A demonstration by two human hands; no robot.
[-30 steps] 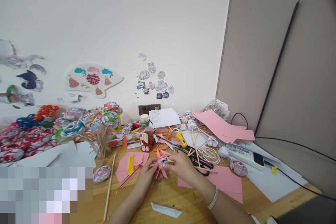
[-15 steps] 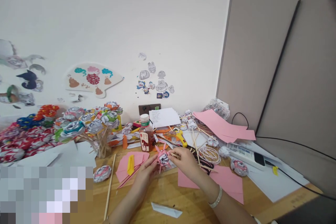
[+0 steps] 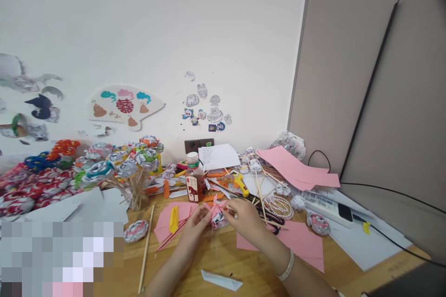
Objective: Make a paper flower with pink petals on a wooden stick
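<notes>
Between my two hands is a folded paper flower (image 3: pixel 216 211), pink outside with white and dark parts beneath. My left hand (image 3: pixel 197 222) pinches its left side. My right hand (image 3: pixel 241 216) grips its right side, fingertips pressed on the pink paper; the folds under the fingers are hidden. Left of my left hand lie pink paper sheets (image 3: pixel 163 226) with a folded yellow strip (image 3: pixel 173 219) on top. Pink sheets (image 3: pixel 306 243) also lie under and beyond my right forearm. A folded white strip (image 3: pixel 221 280) rests in front on the table (image 3: pixel 195 264).
A drink bottle (image 3: pixel 195 185) stands behind my hands. A yellow glue gun (image 3: pixel 241 184), wooden sticks and bead strings (image 3: pixel 278 206) lie to its right. Finished paper flowers (image 3: pixel 101 167) crowd the left. A long stick (image 3: pixel 146 246) and a power strip (image 3: pixel 327 209) flank the work area.
The flower has turned in my hands: its white and dark centre faced me before, and now pink folds show on top. Both hands have shifted slightly and my left fingers are more bent.
</notes>
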